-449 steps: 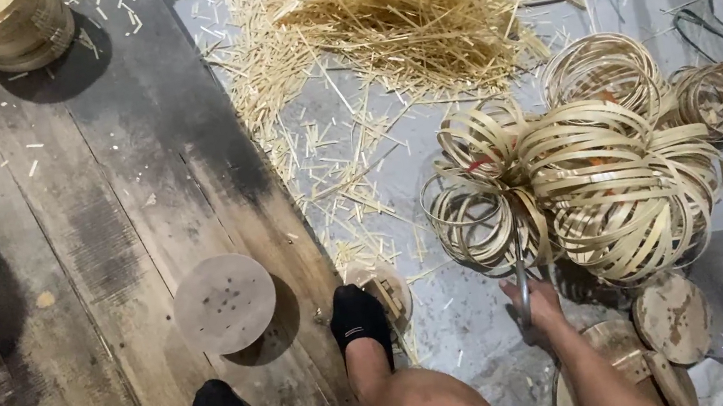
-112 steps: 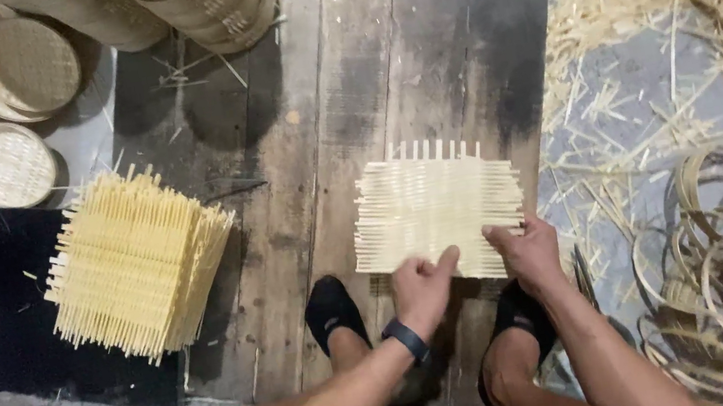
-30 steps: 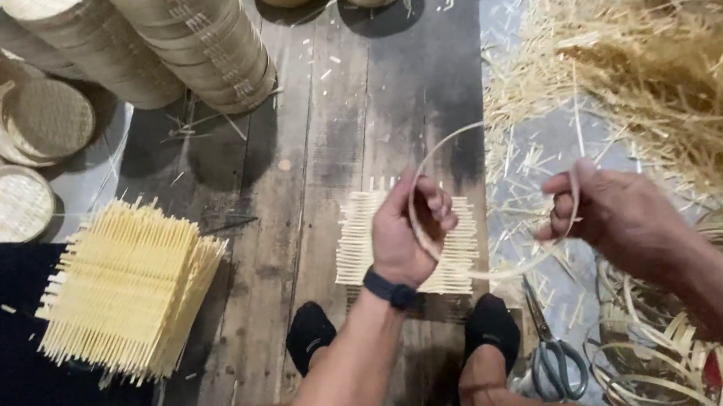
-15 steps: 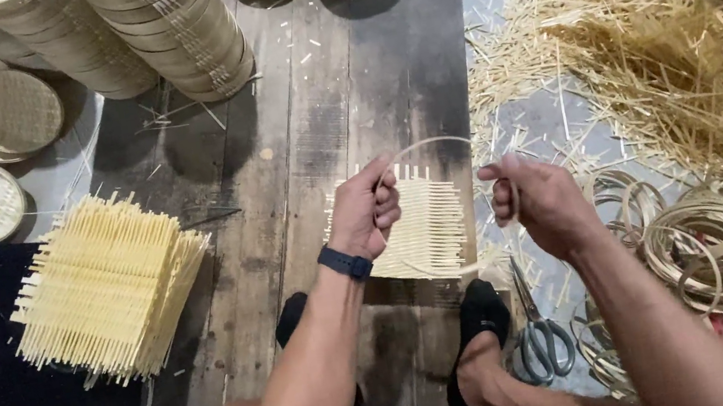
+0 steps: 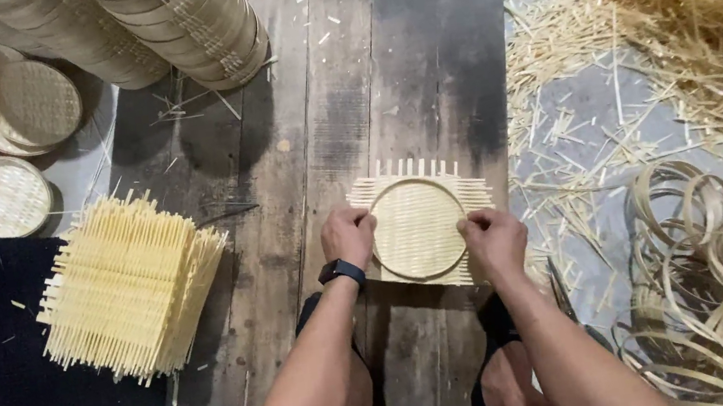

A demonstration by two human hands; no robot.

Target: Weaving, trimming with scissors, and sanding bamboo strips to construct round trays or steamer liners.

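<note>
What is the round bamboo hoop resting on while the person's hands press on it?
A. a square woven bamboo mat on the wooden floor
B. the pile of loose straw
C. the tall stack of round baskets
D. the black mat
A: the hoop lies flat on the square woven mat, left hand and right hand at its sides.

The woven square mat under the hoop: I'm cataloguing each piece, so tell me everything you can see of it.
The woven mat is a pale, roughly square lattice of thin, bamboo-like strips, with loose strip ends sticking out along its edges. It lies flat on the dark wooden planks, just ahead of the person's feet. A thin round hoop rests on top of it. The left hand and right hand press at the hoop's two sides.
</note>
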